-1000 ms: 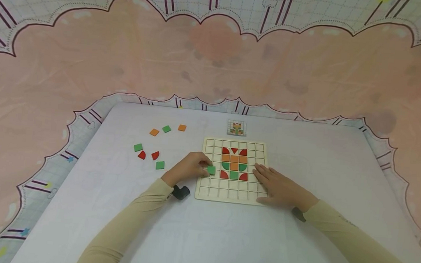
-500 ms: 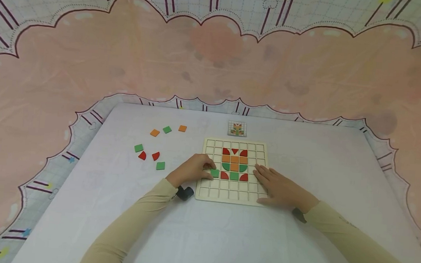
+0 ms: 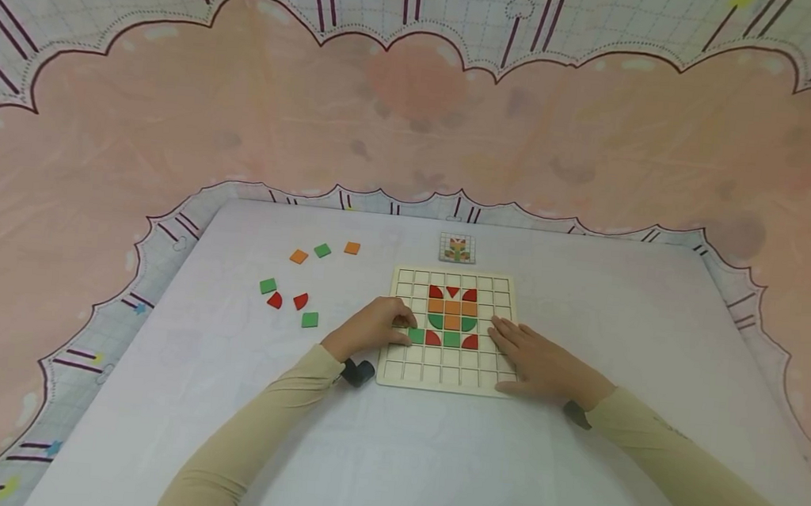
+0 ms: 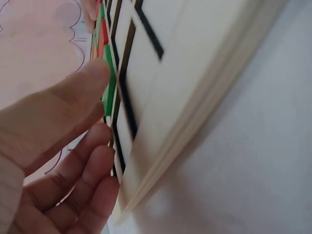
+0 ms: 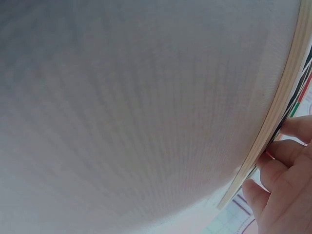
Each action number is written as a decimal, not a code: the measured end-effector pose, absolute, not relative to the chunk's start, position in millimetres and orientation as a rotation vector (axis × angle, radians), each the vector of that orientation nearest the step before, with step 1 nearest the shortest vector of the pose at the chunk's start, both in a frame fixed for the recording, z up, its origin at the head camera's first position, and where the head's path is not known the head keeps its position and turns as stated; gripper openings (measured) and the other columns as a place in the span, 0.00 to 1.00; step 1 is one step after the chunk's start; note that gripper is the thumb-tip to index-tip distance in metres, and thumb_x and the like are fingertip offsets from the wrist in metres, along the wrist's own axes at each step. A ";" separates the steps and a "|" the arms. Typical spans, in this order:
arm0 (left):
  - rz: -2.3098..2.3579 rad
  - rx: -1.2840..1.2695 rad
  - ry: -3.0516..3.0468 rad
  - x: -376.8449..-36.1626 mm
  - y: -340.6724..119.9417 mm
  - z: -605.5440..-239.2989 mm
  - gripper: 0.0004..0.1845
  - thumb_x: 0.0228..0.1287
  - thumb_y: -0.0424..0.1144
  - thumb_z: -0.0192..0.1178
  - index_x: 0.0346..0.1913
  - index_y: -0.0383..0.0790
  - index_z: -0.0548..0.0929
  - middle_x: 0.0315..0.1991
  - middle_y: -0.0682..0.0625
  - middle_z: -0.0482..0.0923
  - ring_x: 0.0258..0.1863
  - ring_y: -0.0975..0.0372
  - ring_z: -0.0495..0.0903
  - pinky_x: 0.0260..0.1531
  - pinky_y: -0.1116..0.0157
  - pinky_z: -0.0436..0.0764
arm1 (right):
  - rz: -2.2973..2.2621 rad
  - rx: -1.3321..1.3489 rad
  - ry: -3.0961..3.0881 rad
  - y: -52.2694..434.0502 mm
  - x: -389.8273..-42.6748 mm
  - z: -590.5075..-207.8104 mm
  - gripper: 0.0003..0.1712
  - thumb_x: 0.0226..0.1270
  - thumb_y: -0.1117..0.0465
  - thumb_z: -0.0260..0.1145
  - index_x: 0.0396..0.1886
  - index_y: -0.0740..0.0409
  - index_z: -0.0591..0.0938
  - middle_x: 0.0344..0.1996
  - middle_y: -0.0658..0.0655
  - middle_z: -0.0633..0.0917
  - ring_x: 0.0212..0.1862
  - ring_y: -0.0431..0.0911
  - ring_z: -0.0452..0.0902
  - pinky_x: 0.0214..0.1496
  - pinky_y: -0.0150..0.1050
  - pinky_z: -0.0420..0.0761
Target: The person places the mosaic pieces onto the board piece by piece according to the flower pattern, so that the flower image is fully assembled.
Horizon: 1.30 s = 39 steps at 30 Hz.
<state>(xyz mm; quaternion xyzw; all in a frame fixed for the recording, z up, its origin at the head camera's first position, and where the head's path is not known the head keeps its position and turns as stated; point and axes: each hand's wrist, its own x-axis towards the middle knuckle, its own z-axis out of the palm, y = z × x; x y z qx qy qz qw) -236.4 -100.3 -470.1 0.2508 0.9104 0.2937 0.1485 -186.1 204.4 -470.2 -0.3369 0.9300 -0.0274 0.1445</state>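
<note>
A pale wooden grid board (image 3: pixel 442 377) lies on the table, with red, orange and green pieces set in its middle cells. My left hand (image 3: pixel 371 323) is at the board's left side, thumb and fingertips at a green square tile (image 3: pixel 416 336). This tile sits in the row of red quarter-circle pieces (image 3: pixel 432 338), left of them. In the left wrist view the thumb (image 4: pixel 73 105) presses against the green tile's edge, other fingers bent beside it. My right hand (image 3: pixel 550 368) rests on the board's right edge, fingers extended, nothing held.
Left of the board lie loose green squares (image 3: pixel 310 320), orange squares (image 3: pixel 299 256) and red quarter-circles (image 3: pixel 301 301). Behind the board is a small pattern card (image 3: pixel 457 248). A white cloth (image 3: pixel 474 473) covers the table, and a patterned curtain hangs beyond.
My left hand has moved slightly right and toward me, bringing the green square tile from the board's left columns into the cell beside the red quarter-circle. The right hand has stayed in place.
</note>
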 end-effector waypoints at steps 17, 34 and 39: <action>0.997 0.636 2.697 -244.2 -208.0 -448.9 0.20 0.52 0.37 0.69 0.49 0.35 0.82 0.46 0.42 0.82 0.45 0.53 0.79 0.51 0.54 0.78 | -0.072 -0.980 2.683 205.1 -187.1 -470.1 0.51 0.62 0.34 0.56 0.73 0.60 0.53 0.75 0.61 0.50 0.75 0.55 0.44 0.74 0.53 0.54; 0.805 0.427 2.714 -235.6 -264.3 -458.0 0.16 0.50 0.34 0.70 0.43 0.33 0.84 0.41 0.42 0.83 0.40 0.56 0.78 0.47 0.57 0.77 | -0.076 -0.960 2.686 203.0 -184.3 -468.4 0.51 0.61 0.35 0.57 0.74 0.60 0.53 0.75 0.60 0.50 0.75 0.55 0.44 0.74 0.52 0.54; 0.830 0.443 2.734 -233.8 -259.3 -460.9 0.15 0.49 0.31 0.70 0.42 0.32 0.83 0.39 0.41 0.82 0.39 0.55 0.78 0.47 0.55 0.77 | -0.086 -0.967 2.691 203.0 -183.9 -467.8 0.51 0.62 0.34 0.56 0.73 0.60 0.53 0.75 0.61 0.51 0.75 0.55 0.45 0.74 0.52 0.54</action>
